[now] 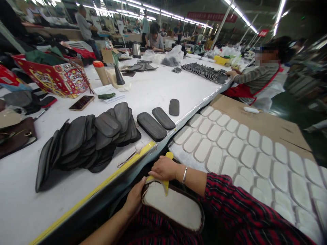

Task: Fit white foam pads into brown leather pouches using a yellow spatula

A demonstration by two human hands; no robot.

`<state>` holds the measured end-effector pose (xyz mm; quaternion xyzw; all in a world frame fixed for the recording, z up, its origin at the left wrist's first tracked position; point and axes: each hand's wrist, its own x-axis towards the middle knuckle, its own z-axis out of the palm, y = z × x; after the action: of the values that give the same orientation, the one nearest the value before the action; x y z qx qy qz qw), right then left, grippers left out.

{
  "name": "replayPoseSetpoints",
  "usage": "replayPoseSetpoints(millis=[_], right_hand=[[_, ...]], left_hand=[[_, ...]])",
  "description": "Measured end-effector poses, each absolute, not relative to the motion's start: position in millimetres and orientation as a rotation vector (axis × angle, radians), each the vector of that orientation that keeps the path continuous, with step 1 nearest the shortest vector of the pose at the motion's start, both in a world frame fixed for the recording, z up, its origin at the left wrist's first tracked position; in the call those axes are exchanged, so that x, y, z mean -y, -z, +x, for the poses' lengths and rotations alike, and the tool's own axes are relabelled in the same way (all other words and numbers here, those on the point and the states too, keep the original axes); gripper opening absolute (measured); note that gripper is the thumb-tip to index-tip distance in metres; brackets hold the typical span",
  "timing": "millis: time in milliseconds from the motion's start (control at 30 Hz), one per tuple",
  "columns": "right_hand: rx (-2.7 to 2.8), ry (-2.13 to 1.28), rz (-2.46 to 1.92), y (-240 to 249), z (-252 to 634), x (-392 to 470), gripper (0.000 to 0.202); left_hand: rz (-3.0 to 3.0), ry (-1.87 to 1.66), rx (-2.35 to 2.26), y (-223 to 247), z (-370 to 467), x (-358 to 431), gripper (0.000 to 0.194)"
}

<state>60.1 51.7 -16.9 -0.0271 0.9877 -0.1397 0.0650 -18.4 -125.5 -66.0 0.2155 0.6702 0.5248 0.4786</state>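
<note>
Left grip (135, 197) holds pad (177, 208) — right (163, 168), yellow tool (166, 185).

Dressed in red and black plaid

At four o'clock, a plaid sleeve (237, 204) covers the right upper arm: red and black checks crossed by fine pale lines, the fabric loosely creased, its edge stopping well short of the wrist. At five o'clock, a slim silver-coloured bracelet (185, 174) rings the wrist of the bare right hand (165, 168). Toward seven, the left hand (138, 194) and forearm are bare. Near six o'clock, matching plaid cloth (148, 228) spreads across the lap.
</note>
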Motion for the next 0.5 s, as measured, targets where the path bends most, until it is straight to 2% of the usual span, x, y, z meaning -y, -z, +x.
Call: replayPoseSetpoints(millis=[167, 333, 400, 500], right_hand=[[-2.941, 0.428, 0.129, 15, 89, -37, 0.046], [-2.824, 0.442, 0.682, -5, 132, -32, 0.046], [-2.731, 0.582, 0.962, -21, 161, -28, 0.042], [-2.493, 1.144, 1.144, -42, 208, -3, 0.02]], left_hand=[[0.792, -1.16, -1.518, 49, -29, 125, 0.046], [0.808, -1.111, -1.402, 46, -40, 117, 0.044], [0.739, -1.083, -1.315, 46, -44, 112, 0.042], [0.696, -1.053, -1.251, 47, -51, 106, 0.041]])
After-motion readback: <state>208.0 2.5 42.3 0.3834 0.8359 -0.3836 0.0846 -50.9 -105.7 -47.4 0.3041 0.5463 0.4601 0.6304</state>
